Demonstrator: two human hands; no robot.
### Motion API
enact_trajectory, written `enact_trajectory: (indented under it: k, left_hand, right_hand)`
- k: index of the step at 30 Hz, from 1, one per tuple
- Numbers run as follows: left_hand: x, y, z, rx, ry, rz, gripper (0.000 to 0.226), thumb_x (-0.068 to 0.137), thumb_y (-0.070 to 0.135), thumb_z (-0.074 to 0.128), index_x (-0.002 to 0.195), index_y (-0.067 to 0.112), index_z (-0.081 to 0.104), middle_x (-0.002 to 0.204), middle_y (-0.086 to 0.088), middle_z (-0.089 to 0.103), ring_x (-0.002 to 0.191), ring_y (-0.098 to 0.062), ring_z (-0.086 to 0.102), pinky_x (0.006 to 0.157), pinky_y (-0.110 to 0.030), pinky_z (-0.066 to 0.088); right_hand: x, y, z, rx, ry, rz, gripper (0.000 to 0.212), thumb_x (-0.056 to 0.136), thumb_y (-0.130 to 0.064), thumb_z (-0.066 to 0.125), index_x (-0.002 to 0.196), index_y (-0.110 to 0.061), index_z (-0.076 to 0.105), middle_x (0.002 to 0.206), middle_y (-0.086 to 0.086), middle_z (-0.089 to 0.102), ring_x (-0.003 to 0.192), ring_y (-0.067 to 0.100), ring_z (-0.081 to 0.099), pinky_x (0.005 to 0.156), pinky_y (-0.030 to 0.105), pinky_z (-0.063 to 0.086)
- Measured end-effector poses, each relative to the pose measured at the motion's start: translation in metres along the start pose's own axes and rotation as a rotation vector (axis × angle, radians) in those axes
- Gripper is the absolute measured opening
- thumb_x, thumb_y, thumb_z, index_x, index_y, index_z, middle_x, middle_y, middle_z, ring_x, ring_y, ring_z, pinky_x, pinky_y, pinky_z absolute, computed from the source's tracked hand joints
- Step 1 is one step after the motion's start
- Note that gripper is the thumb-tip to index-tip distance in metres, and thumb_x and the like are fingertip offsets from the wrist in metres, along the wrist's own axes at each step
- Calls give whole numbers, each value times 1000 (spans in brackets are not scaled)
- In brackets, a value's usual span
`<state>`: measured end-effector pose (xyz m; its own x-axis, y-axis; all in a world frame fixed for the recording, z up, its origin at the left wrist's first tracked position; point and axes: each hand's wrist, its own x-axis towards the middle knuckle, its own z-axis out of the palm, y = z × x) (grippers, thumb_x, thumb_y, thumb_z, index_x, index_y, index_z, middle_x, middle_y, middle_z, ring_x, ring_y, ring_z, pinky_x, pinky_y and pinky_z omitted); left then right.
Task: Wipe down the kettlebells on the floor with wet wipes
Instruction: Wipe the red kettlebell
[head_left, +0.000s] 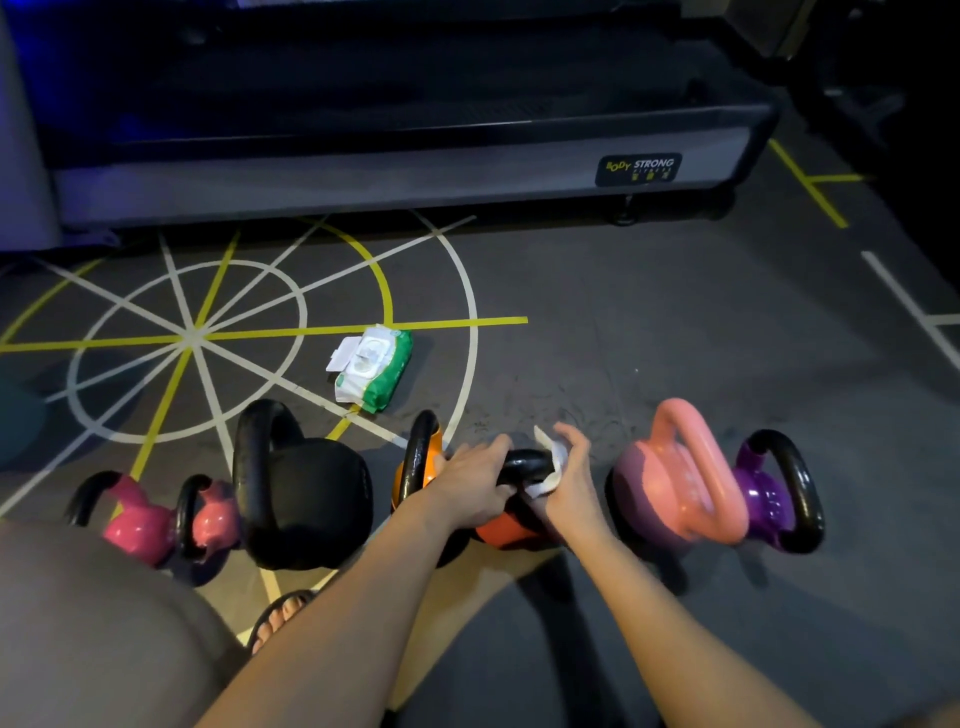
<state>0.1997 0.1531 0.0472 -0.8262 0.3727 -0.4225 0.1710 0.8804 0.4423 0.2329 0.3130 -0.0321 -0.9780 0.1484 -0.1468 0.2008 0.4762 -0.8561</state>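
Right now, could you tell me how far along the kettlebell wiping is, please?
Done: the wipes pack lies open and one wipe is out. In hand: the right hand wraps that wipe round the black handle of the red kettlebell while the left hand grips the handle. Left: nothing shows which others are clean; the black kettlebell, pink kettlebell and purple kettlebell stand alongside.
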Motion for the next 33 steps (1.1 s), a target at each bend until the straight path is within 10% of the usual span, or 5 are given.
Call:
enact_trajectory:
  k: [7, 11, 17, 28, 33]
  left_hand:
    - [-1, 2, 1, 6, 14, -1, 26, 96, 29, 59, 113, 31, 39, 127, 4, 57, 123, -26, 47, 104, -51, 29]
    - [-1, 0, 1, 11, 10, 2, 27, 97, 29, 58, 118, 29, 41, 130, 4, 56, 124, -25, 46, 105, -49, 29]
    - [1, -2, 6, 27, 15, 16, 34, 96, 30, 60, 124, 29, 41, 131, 4, 55, 125, -24, 45, 103, -48, 27]
    - [3, 1, 6, 61, 13, 4, 30, 97, 29, 59, 119, 28, 39, 129, 3, 55, 124, -25, 44, 102, -49, 31]
    - [1, 1, 8, 80, 41, -15, 31, 95, 25, 61, 118, 25, 40, 124, 1, 55, 122, -25, 45, 102, -47, 30]
  right_hand:
    - [-13, -3, 10, -19, 173, -163, 67, 69, -27, 66, 134, -20, 53, 139, -9, 48, 133, 14, 46, 111, 30, 36]
    - [-14, -14, 10, 86, 157, -81, 70, 70, -17, 71, 136, -28, 50, 129, -15, 51, 114, -4, 51, 93, 9, 39]
    - [-1, -4, 5, 77, 140, -38, 23, 67, -38, 68, 83, -27, 57, 77, -7, 62, 70, 2, 56, 63, 11, 39]
    - [19, 5, -11, 69, -113, 32, 38, 68, -11, 84, 64, -30, 50, 55, -17, 54, 54, -5, 44, 53, 20, 39]
    - [10, -14, -6, -69, -101, -33, 36, 65, -11, 75, 87, -35, 60, 83, -13, 68, 80, 8, 62, 73, 33, 52]
